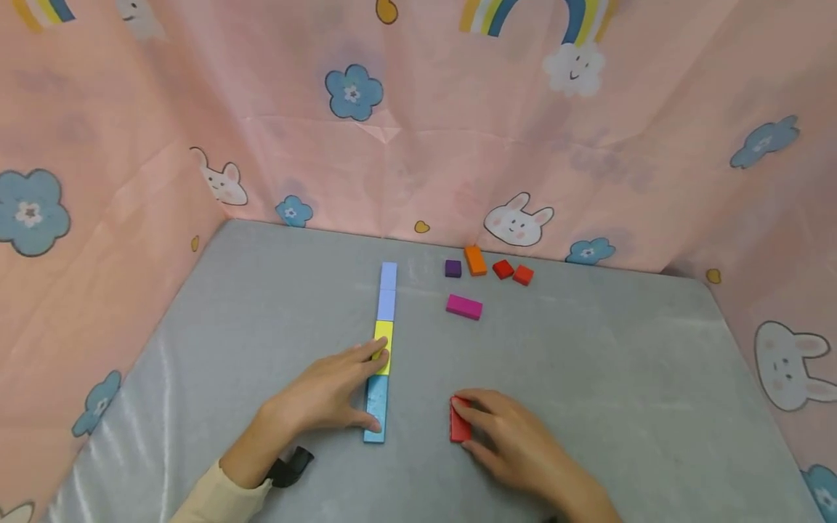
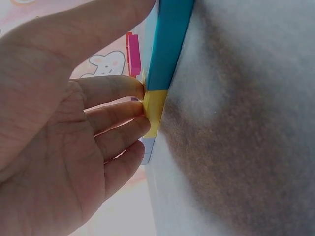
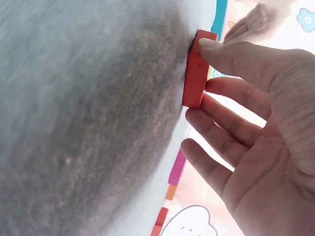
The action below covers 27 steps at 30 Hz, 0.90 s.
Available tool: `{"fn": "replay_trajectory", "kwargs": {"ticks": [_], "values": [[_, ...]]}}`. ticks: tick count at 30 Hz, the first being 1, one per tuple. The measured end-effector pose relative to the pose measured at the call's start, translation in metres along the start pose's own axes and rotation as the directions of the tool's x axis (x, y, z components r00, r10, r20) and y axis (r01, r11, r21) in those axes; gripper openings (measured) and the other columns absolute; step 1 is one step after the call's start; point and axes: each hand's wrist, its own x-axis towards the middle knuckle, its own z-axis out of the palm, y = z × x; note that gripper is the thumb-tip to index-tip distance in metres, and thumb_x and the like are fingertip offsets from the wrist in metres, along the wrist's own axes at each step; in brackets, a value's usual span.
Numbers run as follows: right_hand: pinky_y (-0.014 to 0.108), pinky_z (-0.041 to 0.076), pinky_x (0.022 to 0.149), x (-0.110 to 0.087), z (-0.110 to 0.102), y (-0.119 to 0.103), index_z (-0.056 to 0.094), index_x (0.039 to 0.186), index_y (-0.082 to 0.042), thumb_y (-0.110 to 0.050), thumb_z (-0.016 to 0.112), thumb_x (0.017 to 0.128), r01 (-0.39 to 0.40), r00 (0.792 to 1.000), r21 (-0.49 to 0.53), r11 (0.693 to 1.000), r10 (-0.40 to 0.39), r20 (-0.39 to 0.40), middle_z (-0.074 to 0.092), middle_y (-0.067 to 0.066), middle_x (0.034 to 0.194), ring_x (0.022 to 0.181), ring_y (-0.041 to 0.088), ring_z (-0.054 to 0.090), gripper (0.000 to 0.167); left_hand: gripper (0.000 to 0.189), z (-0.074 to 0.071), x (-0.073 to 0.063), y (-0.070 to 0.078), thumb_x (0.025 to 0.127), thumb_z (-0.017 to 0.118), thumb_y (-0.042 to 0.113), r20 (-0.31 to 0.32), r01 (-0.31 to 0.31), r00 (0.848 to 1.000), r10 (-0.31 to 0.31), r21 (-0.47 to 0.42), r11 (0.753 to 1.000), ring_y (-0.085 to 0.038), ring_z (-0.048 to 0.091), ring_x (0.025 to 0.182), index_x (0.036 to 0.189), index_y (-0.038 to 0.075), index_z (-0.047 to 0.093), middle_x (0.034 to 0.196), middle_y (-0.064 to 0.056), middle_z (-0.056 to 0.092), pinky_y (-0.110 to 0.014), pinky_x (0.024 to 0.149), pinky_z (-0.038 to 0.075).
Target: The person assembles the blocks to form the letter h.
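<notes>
Pink printed cloth [image 1: 425, 167] backs the grey table [image 1: 608, 349]. Your left hand [image 1: 320, 388] spreads loosely, thumb on the blue block [image 1: 376, 396], fingers on the yellow block [image 1: 384, 330]; your right hand [image 1: 513, 438] pinches the red block [image 1: 458, 431] between thumb and fingers, right of those blocks.

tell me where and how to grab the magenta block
The magenta block is probably best pinched at mid-length across its long sides, coming down from above and the near side: it lies flat, its length running roughly left to right, and the purple block and orange block lie beyond it.
</notes>
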Motion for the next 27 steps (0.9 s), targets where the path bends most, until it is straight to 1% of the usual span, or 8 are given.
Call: {"fn": "replay_trajectory", "kwargs": {"ticks": [6,12,20,23,27], "values": [[0.044,0.059,0.106,0.0,-0.002,0.0,0.069,0.141,-0.011,-0.029,0.086,0.09,-0.005,1.0,0.001,1.0,0.005,0.018,0.068,0.0,0.14,0.127,0.019,0.066,0.057,0.103,0.0,-0.001,0.001,0.078,0.094,0.041,-0.005,-0.007,1.0,0.007,0.005,1.0,-0.039,0.039,0.158,0.158,0.0,0.045,0.175,-0.014,0.031,-0.055,0.127,0.039],[0.044,0.059,0.105,-0.002,-0.001,0.002,0.072,0.137,-0.009,-0.029,0.087,0.089,0.008,1.0,-0.01,1.0,-0.008,-0.012,0.069,0.0,0.14,0.126,0.019,0.067,0.055,0.103,-0.001,0.0,0.001,0.078,0.094,0.041,0.006,0.001,1.0,-0.001,-0.011,1.0,-0.039,0.038,0.158,0.159,0.001,0.044,0.175,-0.013,0.031,-0.055,0.127,0.038],[0.045,0.059,0.104,-0.004,-0.002,0.0,0.074,0.134,-0.007,-0.028,0.088,0.087,0.017,0.999,-0.038,0.999,-0.018,-0.033,0.071,0.002,0.138,0.124,0.021,0.068,0.053,0.103,0.0,0.0,0.001,0.079,0.094,0.041,0.01,-0.005,1.0,0.005,-0.015,1.0,-0.039,0.038,0.158,0.159,0.001,0.044,0.175,-0.013,0.03,-0.056,0.127,0.038],[0.046,0.059,0.105,-0.004,-0.005,0.001,0.074,0.135,-0.01,-0.032,0.088,0.088,-0.006,0.999,-0.03,1.0,0.005,-0.035,0.07,0.001,0.14,0.126,0.021,0.068,0.053,0.103,0.0,0.0,0.001,0.079,0.094,0.041,0.011,-0.006,1.0,0.006,-0.014,1.0,-0.04,0.037,0.158,0.16,0.001,0.044,0.175,-0.014,0.029,-0.056,0.127,0.038],[0.046,0.06,0.105,-0.002,-0.012,0.008,0.074,0.135,-0.018,-0.033,0.084,0.091,-0.052,0.997,0.027,0.998,0.053,-0.05,0.069,-0.003,0.141,0.128,0.019,0.067,0.048,0.104,-0.001,0.001,0.001,0.079,0.093,0.041,0.007,-0.005,1.0,0.005,-0.017,1.0,-0.041,0.038,0.158,0.16,0.002,0.043,0.176,-0.013,0.028,-0.056,0.126,0.039]]}}
